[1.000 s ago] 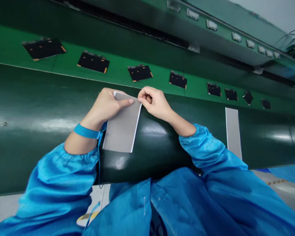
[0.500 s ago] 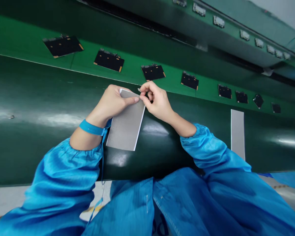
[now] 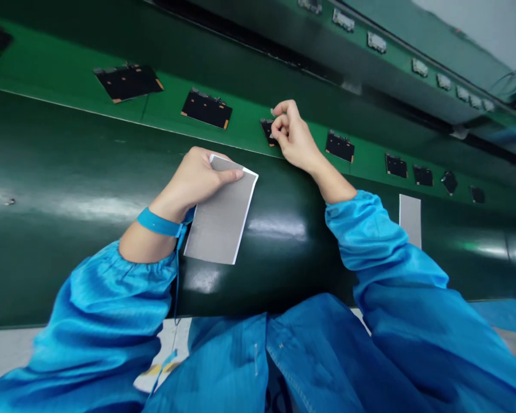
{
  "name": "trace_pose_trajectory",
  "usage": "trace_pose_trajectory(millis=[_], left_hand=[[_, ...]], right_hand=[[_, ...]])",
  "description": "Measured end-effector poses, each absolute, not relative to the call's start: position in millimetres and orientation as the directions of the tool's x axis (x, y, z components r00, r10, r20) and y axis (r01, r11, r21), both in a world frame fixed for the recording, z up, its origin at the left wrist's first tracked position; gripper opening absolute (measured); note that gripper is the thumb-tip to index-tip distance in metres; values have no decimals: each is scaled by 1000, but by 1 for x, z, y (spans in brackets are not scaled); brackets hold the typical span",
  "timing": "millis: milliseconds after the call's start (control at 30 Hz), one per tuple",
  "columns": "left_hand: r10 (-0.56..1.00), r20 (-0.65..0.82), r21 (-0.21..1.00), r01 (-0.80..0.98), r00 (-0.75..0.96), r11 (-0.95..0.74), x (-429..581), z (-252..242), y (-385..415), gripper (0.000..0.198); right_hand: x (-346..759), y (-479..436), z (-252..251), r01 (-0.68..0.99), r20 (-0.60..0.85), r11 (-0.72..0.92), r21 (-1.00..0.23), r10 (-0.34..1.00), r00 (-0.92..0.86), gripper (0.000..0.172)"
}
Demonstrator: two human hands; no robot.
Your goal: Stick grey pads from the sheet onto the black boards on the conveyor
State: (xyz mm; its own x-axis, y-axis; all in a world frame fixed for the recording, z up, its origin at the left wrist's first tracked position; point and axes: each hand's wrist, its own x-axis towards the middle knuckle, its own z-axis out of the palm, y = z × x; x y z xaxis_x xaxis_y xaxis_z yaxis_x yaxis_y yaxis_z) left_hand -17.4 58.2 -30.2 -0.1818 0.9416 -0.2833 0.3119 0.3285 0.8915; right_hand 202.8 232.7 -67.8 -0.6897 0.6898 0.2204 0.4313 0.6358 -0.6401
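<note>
My left hand (image 3: 204, 178) pinches a grey sheet with white edges (image 3: 217, 221) at its top, thumb lying across the front. Bare white backing shows at the sheet's upper right corner. My right hand (image 3: 294, 135) is held over a black circuit board with orange patches (image 3: 266, 127), hiding much of it. Its thumb and a finger are pinched on a tiny pale piece, too small to name surely. Another small pale bit (image 3: 272, 112) is at the tip of the raised index finger.
Several similar black boards (image 3: 206, 109) lie along a bright green strip (image 3: 241, 123) behind the dark green worktop (image 3: 90, 172). A second grey sheet (image 3: 410, 218) lies at right, beyond my sleeve. Small metallic parts (image 3: 377, 42) line a raised ledge at the back.
My right hand has left the sheet's upper corner and moved up and right, over a board. White backing now shows at that corner. The nearer boards appear slightly further right.
</note>
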Motion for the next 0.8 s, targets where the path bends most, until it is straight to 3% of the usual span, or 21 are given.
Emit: trace_pose_trajectory(millis=[133, 300, 800], left_hand=[[938, -291, 889, 308, -188, 338, -17, -29, 58, 36], [931, -309, 873, 329, -196, 359, -18, -30, 59, 37], [942, -287, 892, 311, -172, 328, -17, -28, 58, 35]], right_hand=[[214, 262, -62, 399, 91, 634, -662, 597, -797, 28], [227, 264, -55, 387, 34, 676, -627, 520, -853, 28], [255, 264, -57, 439, 42, 686, -580, 563, -825, 26]])
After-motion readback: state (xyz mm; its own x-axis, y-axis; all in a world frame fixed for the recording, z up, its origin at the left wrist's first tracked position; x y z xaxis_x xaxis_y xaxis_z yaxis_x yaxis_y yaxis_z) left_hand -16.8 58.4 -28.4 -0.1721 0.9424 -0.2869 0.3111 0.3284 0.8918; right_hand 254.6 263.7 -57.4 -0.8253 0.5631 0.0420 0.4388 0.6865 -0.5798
